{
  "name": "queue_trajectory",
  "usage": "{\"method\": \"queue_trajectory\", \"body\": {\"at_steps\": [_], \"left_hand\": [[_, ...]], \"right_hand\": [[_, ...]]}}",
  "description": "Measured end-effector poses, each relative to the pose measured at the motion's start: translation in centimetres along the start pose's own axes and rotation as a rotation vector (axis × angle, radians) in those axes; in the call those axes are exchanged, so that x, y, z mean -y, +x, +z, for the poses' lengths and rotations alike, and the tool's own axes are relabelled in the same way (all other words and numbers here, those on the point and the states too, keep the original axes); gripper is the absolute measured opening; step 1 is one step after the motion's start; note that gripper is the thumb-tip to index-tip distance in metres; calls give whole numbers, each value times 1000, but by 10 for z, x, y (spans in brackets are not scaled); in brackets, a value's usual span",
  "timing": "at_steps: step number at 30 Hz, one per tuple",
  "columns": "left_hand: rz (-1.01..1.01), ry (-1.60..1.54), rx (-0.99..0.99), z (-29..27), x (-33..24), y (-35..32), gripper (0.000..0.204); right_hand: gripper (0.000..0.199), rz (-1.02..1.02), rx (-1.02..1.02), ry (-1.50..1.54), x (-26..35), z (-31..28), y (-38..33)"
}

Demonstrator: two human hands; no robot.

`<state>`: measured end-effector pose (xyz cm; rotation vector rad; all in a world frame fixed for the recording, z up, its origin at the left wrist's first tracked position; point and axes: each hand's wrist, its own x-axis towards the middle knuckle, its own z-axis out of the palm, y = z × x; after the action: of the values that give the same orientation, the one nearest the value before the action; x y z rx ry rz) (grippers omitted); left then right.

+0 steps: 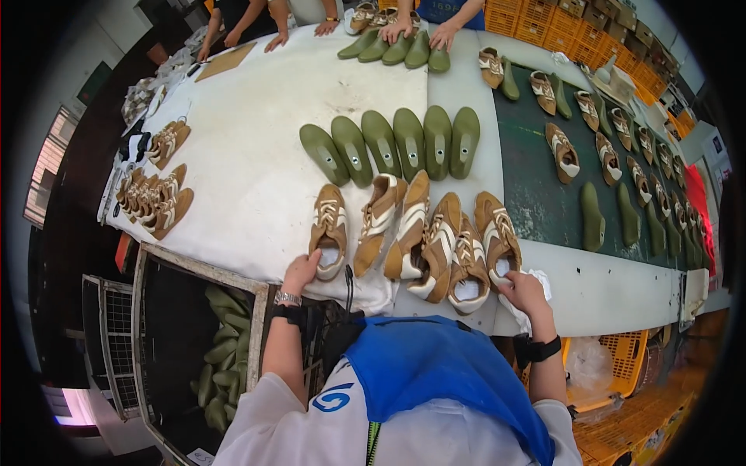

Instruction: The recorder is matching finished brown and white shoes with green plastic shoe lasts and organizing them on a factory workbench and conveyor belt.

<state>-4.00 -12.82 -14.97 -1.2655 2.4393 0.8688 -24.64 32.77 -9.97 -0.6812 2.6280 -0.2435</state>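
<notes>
In front of me stands a row of brown sneakers with white stripes and laces. My left hand (302, 272) grips the heel opening of the leftmost brown sneaker (329, 216), thumb at its collar. My right hand (525, 293) holds the rightmost brown sneaker (494, 220) by its heel. Between them, several more sneakers (413, 217) lean against one another, some tilted on their sides. Just beyond the sneakers, several green shoe lasts (378, 140) lie side by side on the white tabletop (249, 140).
A dark green board (536, 210) on the right bears rows of sneakers and lasts. More sneakers (155, 202) cluster at the left edge. Below left, a framed bin (206, 268) holds loose lasts (225, 365). Across the table, a co-worker's hands (420, 33) touch other lasts (396, 51).
</notes>
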Motion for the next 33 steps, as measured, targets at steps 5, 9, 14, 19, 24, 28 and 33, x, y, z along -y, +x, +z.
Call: {"method": "queue_trajectory", "body": {"at_steps": [5,9,14,19,24,28,33], "left_hand": [[225,6,-295,-27,-54,-21,53],[495,-54,-440,-26,-77,-16,47],[874,24,-497,-20,-91,-23,39],[701,-13,-68,-36,-94,-100,21],[705,350,461,-8,-46,-186,19],[761,314,246,1,-30,-222,37],[714,516,272,15,-28,-222,39]], "right_hand": [[38,-23,-94,113,2,-17,-5],[29,-24,-163,153,23,-32,-5],[23,-131,-205,196,46,-39,-4],[20,-220,-141,252,56,-41,-13],[14,-305,149,330,48,-31,-56],[18,-212,496,164,11,-21,-117],[25,-127,798,491,-41,11,-183]]}}
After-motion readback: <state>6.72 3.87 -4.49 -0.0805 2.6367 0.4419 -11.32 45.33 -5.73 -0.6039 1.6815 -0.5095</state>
